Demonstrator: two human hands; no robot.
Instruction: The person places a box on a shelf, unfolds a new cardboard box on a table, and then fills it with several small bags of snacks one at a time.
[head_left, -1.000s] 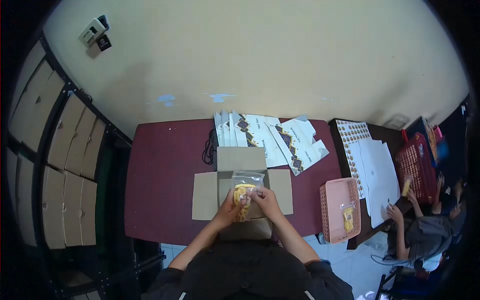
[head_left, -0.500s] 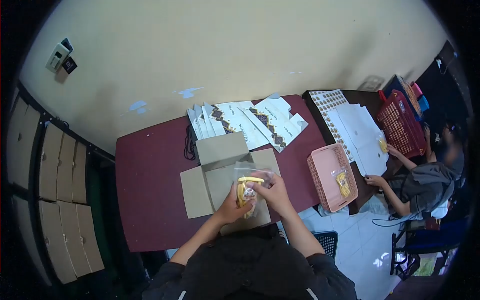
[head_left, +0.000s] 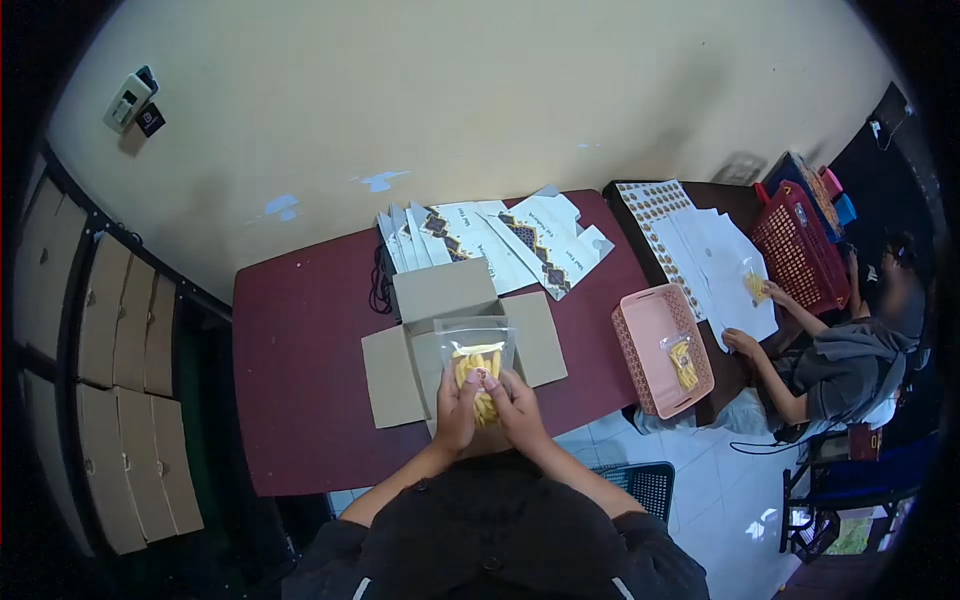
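Note:
Between my two hands a clear plastic zip pouch (head_left: 478, 345) stands upright, filled with yellow stick-shaped snacks and bearing a small round label. My left hand (head_left: 457, 410) grips its left side, and my right hand (head_left: 518, 410) grips the right side, both thumbs meeting near the label. Beneath the pouch lies an open cardboard box (head_left: 392, 375) with its flaps folded outward; the pouch and my hands hide much of its inside.
Printed flat white cartons (head_left: 480, 240) lie at the table's back. On the right, a pink basket (head_left: 640, 360) holds another snack pouch (head_left: 682, 362). Beyond it, a co-worker (head_left: 850, 360) handles a pouch (head_left: 754, 284) over label sheets (head_left: 710, 260). Shelved boxes (head_left: 140, 460) stand left.
The pouch has turned from tilted to upright, its front facing me. My right hand has shifted left and down to the pouch's lower right side. The co-worker's pouch has moved slightly left.

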